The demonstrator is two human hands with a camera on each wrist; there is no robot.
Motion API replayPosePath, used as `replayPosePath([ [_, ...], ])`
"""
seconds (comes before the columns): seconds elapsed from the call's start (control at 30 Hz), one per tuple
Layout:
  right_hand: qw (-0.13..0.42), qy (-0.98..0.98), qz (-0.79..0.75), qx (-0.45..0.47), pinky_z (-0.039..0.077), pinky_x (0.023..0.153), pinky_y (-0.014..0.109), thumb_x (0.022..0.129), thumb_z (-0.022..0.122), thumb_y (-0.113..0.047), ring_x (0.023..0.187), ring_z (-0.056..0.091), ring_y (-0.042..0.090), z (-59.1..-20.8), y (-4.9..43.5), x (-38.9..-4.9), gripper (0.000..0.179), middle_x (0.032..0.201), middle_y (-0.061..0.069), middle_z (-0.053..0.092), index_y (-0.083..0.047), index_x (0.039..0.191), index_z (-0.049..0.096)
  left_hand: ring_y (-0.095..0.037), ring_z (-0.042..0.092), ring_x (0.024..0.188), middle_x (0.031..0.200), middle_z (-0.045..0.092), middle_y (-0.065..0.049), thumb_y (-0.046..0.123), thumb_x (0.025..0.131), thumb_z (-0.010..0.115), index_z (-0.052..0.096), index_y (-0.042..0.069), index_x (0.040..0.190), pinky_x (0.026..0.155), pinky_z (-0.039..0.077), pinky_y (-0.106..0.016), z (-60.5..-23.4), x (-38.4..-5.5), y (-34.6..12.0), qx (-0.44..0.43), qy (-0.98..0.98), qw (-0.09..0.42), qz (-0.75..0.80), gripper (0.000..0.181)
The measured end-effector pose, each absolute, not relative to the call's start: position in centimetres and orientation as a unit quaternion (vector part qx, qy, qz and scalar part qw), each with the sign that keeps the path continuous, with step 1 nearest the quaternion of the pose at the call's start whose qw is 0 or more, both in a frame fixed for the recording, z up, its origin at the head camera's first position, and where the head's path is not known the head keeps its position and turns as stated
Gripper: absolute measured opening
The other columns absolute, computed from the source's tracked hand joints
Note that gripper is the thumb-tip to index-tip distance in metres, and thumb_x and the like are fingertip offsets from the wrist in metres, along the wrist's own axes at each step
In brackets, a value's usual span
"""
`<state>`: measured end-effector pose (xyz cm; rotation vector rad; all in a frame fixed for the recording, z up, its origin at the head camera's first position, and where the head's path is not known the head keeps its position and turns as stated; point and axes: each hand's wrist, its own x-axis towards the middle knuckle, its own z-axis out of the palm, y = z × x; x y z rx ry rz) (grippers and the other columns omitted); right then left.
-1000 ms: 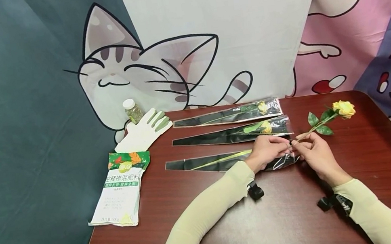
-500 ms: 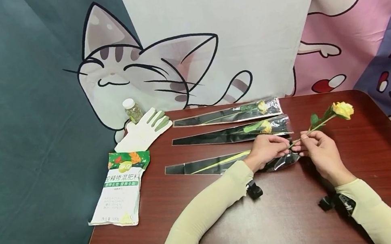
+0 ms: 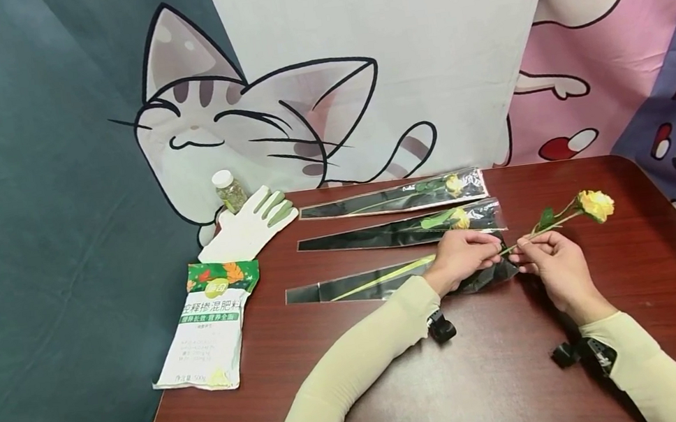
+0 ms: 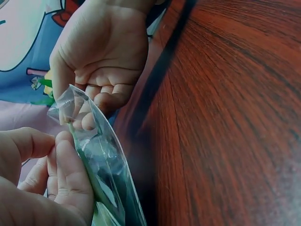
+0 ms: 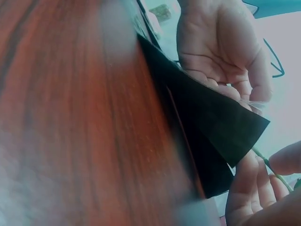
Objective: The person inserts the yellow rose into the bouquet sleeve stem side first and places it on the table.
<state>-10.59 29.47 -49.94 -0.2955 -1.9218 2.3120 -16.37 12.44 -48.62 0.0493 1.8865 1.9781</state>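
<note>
My left hand (image 3: 461,260) pinches the mouth of a black and clear flower sleeve (image 3: 404,282) lying on the table. A yellow-green strip shows along that sleeve. Just to the right, my right hand (image 3: 555,267) holds the stem of a yellow rose (image 3: 596,205) between thumb and fingers. The bloom points right, the stem's lower end toward the sleeve's mouth. In the left wrist view, a green stem (image 4: 87,167) runs along the clear film (image 4: 106,155). From the right wrist, the sleeve's black panel (image 5: 211,110) stands spread from the film, its corner near my right fingers.
Two sleeves with yellow roses, one at the back (image 3: 381,201) and one in the middle (image 3: 373,236), lie behind the worked sleeve. At left are a white glove (image 3: 245,229), a white-capped jar (image 3: 231,192) and a green and white fertilizer bag (image 3: 207,329).
My right hand has shifted slightly along the rose stem and turned it, so the bloom sits a little lower and the leaves face differently. My left hand stays at the sleeve's mouth.
</note>
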Motion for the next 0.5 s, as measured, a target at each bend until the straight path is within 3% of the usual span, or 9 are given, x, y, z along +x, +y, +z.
replayPosePath([
  [0.23,0.045,-0.656,0.746,-0.108,0.048,0.048,0.017,0.1,0.074,-0.01,0.058,0.063,0.001,-50.1,29.1,-10.4,0.008,0.078,-0.01,0.079,-0.014,0.099,0.066,-0.005,0.068,0.06,0.07,0.077,-0.001,0.0,0.09,0.081,0.085,0.004,0.094,0.057,0.059,-0.017,-48.4,-16.4,12.7,0.028,0.685,0.189,0.703,0.007],
  [0.5,0.041,-0.661,0.744,-0.087,0.033,0.043,0.018,0.099,0.075,-0.009,0.051,0.047,-0.002,-50.4,28.4,-10.4,0.007,0.075,-0.013,0.076,-0.015,0.096,0.072,-0.005,0.066,0.057,0.074,0.078,-0.012,-0.004,0.09,0.079,0.083,-0.003,0.097,0.052,0.053,-0.012,-48.3,-16.5,12.9,0.044,0.663,0.18,0.725,0.008],
])
